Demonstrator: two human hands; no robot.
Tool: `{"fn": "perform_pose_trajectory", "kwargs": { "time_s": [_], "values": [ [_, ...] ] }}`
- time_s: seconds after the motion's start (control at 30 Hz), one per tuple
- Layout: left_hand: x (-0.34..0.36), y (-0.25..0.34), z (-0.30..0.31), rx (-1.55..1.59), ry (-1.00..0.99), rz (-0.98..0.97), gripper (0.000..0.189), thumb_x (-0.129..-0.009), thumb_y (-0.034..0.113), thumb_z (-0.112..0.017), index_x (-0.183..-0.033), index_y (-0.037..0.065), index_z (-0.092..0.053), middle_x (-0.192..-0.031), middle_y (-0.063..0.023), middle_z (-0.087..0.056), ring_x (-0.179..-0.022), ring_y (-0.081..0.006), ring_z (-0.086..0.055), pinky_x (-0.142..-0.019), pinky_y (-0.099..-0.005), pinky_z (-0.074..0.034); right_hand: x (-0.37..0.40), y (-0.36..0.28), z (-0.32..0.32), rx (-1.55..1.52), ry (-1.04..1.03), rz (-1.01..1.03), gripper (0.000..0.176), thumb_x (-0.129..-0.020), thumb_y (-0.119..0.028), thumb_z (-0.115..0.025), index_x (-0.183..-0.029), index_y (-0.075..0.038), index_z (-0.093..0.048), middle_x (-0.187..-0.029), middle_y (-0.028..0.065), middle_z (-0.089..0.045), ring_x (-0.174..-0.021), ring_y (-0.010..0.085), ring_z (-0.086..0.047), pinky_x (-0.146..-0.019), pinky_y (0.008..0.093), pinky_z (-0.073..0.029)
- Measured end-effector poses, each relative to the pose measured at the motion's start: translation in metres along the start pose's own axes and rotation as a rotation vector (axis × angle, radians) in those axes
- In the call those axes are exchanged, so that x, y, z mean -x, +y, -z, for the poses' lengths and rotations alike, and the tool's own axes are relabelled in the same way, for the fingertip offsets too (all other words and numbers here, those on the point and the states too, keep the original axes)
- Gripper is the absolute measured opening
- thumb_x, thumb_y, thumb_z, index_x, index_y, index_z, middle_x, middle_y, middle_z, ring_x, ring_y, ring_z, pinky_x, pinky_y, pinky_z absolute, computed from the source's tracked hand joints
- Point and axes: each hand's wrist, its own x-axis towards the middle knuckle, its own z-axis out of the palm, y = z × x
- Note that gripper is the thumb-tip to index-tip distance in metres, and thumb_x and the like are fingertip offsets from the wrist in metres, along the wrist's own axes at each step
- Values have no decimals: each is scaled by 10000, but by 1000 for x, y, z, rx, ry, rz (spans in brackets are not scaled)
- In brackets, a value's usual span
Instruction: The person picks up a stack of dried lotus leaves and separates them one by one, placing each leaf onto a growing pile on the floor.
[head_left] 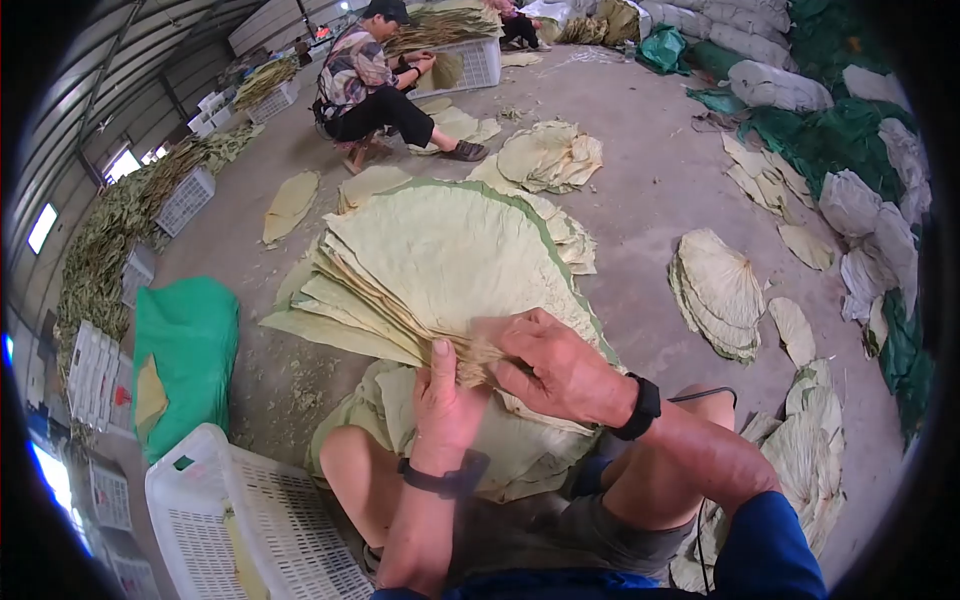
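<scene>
Fingers of the left hand (447, 405) are closed around the narrow gathered end of the leaf bundle (450, 250). The right hand (555, 365) is bent at this same end, touching it. The bundle spreads above further leaves (520, 445), between the knees.

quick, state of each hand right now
Left hand: closed on the fanned stack of dried pale green leaves.
Right hand: fingers curled at its gathered stem end, too blurred to tell the grip.
</scene>
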Motion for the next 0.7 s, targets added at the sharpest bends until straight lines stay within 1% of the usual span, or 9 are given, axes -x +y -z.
{"fn": "perform_pose_trajectory", "kwargs": {
  "time_s": [0.07, 0.2, 0.27, 0.3, 0.37, 0.47, 0.57, 0.63, 0.7],
  "values": [
    [1, 0, -6, 48, 74, 12, 485, -993, 371, -605, -1351, 60, -504, -1303, -83, -583, -1202, -238, -553, -1057, -446, -436, 1, 3, -4, -21, 81, 60, 362, -815, -50, -630, -1157, 69, -605, -949, 247, -640, -882, 428, -604, -783, 468, -500],
    [-1, -1, -1, -14, 72, -18, 481, -977, 327, -641, -1361, 74, -503, -1305, -83, -583, -1207, -239, -552, -1057, -444, -439, 2, 4, 1, -80, 34, -98, 318, -857, -61, -599, -1159, 38, -602, -935, 258, -633, -867, 446, -598, -765, 488, -494],
    [2, 0, -2, -6, 135, -37, 445, -954, 193, -676, -1342, 57, -506, -1238, -61, -591, -1154, -227, -567, -989, -427, -480, 4, 4, 4, -80, 17, -154, 293, -883, -74, -585, -1157, 26, -602, -937, 261, -633, -873, 449, -597, -764, 491, -493],
    [3, 2, -5, -14, 137, -34, 445, -954, 193, -676, -1342, 57, -506, -1238, -61, -591, -1154, -227, -567, -989, -427, -480, 4, 5, 5, -96, 2, -184, 281, -907, -92, -572, -1163, 20, -596, -935, 265, -631, -875, 452, -595, -765, 496, -492],
    [6, 6, -11, 0, 217, -3, 405, -903, 56, -685, -1286, 41, -554, -1177, -61, -622, -1094, -218, -594, -966, -421, -493, 6, 7, 4, -119, -4, -217, 270, -931, -110, -559, -1169, 13, -591, -933, 268, -628, -877, 456, -593, -765, 501, -490],
    [4, 3, 2, 11, 255, 30, 367, -862, -22, -653, -1222, 19, -592, -1107, -68, -649, -1021, -207, -618, -940, -406, -507, 10, 9, -1, -166, 9, -216, 262, -961, -125, -538, -1179, 15, -579, -936, 272, -625, -877, 466, -588, -768, 506, -488],
    [1, 2, 3, 26, 392, 80, 329, -854, -37, -622, -1180, 5, -609, -1063, -77, -660, -979, -204, -630, -927, -391, -515, 12, 8, -1, -126, 89, -219, 267, -943, -119, -558, -1175, 10, -584, -955, 245, -642, -870, 450, -611, -771, 495, -500],
    [-1, -1, 9, 50, 360, 73, 325, -866, -21, -616, -1189, 8, -605, -1076, -78, -656, -994, -208, -627, -933, -395, -513, 16, 11, -4, 187, 140, -46, 286, -915, -118, -584, -1172, 6, -602, -1072, 199, -663, -950, 400, -632, -811, 466, -513],
    [-1, -2, 7, 75, 323, 65, 321, -878, -5, -610, -1199, 10, -601, -1089, -79, -652, -1008, -212, -623, -939, -399, -512, 19, 14, -5, 278, 113, 0, 315, -895, -117, -604, -1184, 6, -605, -1142, 181, -654, -1003, 379, -626, -841, 453, -512]
  ]
}}
